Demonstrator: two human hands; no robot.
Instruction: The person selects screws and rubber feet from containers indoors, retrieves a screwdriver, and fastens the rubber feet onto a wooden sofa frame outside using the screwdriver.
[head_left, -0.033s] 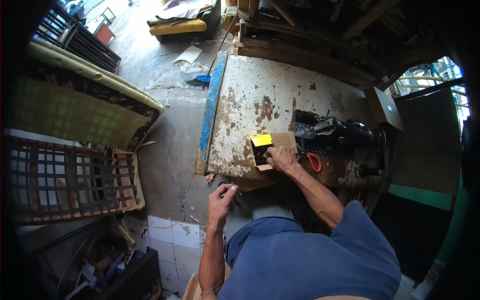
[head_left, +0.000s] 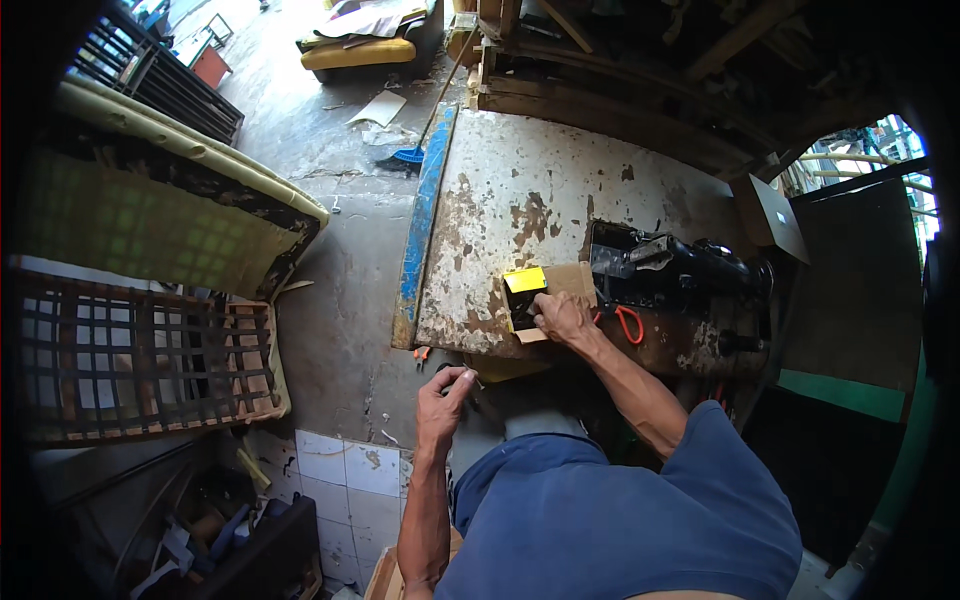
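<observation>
On the worn table (head_left: 480, 220) stands an open small cardboard box (head_left: 528, 336) with a yellow flap (head_left: 526, 280) and dark contents. My right hand (head_left: 564, 318) reaches into it from the right, fingers bent together inside; what they grip, if anything, is hidden. Just off the table's near edge, my left hand (head_left: 442, 402) is closed in a pinch of thumb and forefinger. Something thin seems to stick out at its fingertips, too small to name. Right of the box lie red scissor-like handles (head_left: 629, 325), close to a black sewing machine (head_left: 700, 268).
A blue strip (head_left: 414, 250) edges the table's left side. Orange-handled pliers (head_left: 422, 355) show below its near left corner. At left stand furniture frames, one with woven webbing (head_left: 130, 365). A blue broom (head_left: 408, 155) lies beyond the table, and a yellow-edged seat (head_left: 358, 55) stands farther back.
</observation>
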